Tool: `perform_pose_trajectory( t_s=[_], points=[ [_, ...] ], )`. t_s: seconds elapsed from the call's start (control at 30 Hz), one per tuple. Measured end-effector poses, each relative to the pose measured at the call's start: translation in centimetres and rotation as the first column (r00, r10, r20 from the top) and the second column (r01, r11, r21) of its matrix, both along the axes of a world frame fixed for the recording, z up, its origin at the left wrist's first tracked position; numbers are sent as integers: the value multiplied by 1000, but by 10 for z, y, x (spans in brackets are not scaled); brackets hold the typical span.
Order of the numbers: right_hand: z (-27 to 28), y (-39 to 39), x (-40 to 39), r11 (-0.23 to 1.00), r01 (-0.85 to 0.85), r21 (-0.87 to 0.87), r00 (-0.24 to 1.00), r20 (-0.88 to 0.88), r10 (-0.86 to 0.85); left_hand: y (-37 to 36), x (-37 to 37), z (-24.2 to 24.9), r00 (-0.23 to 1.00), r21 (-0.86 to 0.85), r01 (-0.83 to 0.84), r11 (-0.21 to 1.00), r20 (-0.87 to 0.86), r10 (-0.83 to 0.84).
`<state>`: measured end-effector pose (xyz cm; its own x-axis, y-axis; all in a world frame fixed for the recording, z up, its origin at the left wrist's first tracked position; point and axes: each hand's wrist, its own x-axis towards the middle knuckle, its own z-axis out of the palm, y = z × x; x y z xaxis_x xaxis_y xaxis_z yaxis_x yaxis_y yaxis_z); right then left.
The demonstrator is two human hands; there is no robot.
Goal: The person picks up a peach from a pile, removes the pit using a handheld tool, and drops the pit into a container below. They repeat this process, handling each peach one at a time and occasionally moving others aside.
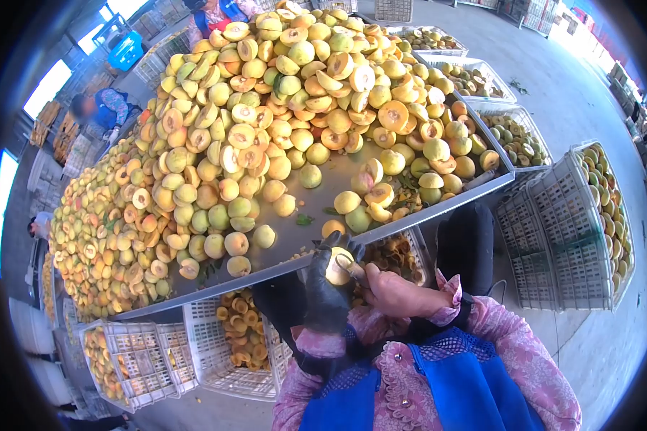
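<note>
My left hand [326, 291], in a black glove, is closed around a halved yellow peach [339, 266] with its pale cut face turned up. My right hand [395, 291] is bare and closed on a small hand tool [356, 272], whose end meets the peach; its exact kind is partly hidden by my fingers. Both hands are just off the near edge of a metal table [295, 241] heaped with peaches [251, 136], many of them cut in half. Below my hands, a crate [425, 262] holds brownish fruit pieces.
White plastic crates of halved peaches stand at the lower left [208, 359] and on the right [553, 244]. More crates [507, 129] line the table's right side. Co-workers in blue vests are at the far side [223, 14] and left [111, 108].
</note>
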<state>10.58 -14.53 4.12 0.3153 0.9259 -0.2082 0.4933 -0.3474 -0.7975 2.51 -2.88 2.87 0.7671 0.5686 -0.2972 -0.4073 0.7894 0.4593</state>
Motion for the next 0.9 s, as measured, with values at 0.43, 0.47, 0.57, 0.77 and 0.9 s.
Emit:
perform_pose_trajectory(
  t_s=[0.43, 0.47, 0.57, 0.77, 0.9],
  points=[
    [-4, 4, 3, 994, -96, -61, 986, -141, 87, -2, 1, -26, 997, 175, -1, 985, -77, 14],
    [-8, 4, 5, 994, -93, -61, 986, -142, 83, -3, 1, -25, 992, 284, 37, 958, -126, -1],
    [-19, 5, 6, 987, -124, -103, 987, -114, 113, -2, 0, -19, 992, 195, 70, 978, -119, -47],
    [-19, 6, 5, 998, -43, -40, 993, -113, 38, 8, -12, -7, 929, 843, 268, 466, -354, 106],
    [-25, 7, 2, 996, -65, -63, 993, -107, 58, 11, -11, -17, 882, 946, 293, 139, -323, 344]
  ],
)
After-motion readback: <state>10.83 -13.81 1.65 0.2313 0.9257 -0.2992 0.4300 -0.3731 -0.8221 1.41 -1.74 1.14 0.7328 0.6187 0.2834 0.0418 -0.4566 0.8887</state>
